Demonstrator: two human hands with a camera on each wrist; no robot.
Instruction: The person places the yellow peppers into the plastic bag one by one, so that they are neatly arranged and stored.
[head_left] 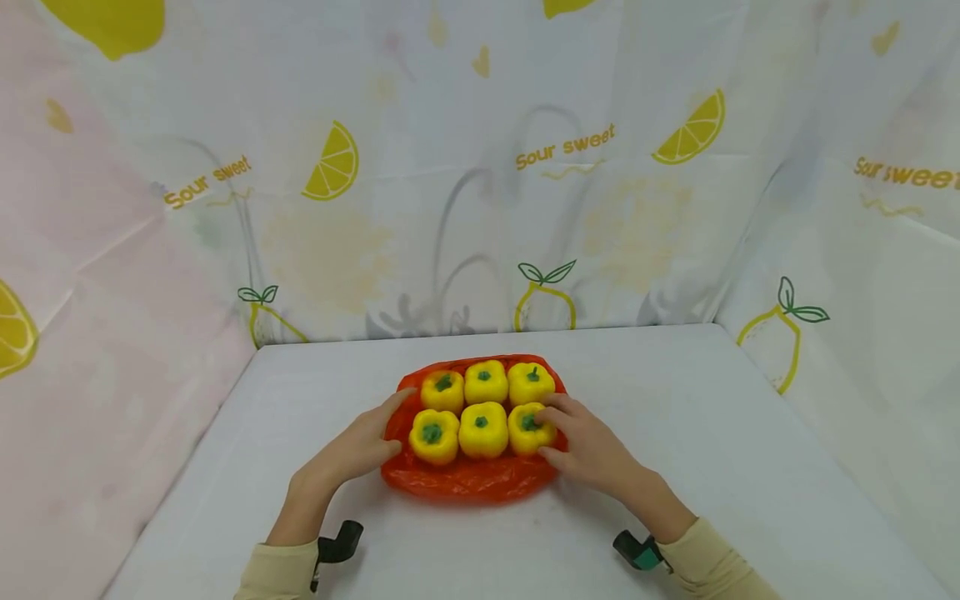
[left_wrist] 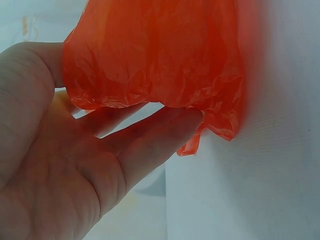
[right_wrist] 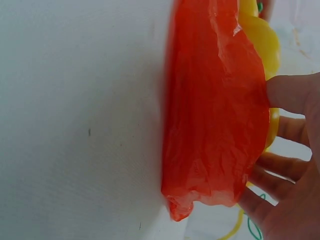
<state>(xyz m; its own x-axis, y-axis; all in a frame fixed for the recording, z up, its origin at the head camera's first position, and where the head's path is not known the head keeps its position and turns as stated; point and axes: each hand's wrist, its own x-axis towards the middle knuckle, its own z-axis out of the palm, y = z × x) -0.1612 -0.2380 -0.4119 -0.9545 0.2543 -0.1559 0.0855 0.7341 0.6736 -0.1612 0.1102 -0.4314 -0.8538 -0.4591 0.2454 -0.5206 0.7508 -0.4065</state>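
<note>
The left hand [head_left: 358, 450] lies with relaxed fingers against the left edge of the orange plastic bag [head_left: 465, 482], while the right hand [head_left: 588, 446] curls its fingers round the near-right yellow pepper [head_left: 529, 427]. Six peppers sit on the bag in two rows, mid-surface [head_left: 675, 433].

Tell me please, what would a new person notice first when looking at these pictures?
First, six yellow peppers with green stems, packed in two rows of three on an orange plastic bag in the middle of the white table. Then the two hands beside them: the left hand lies with straight fingers at the bag's left edge, and the right hand touches the near right pepper. Behind stands a curtain printed with lemons.
</note>
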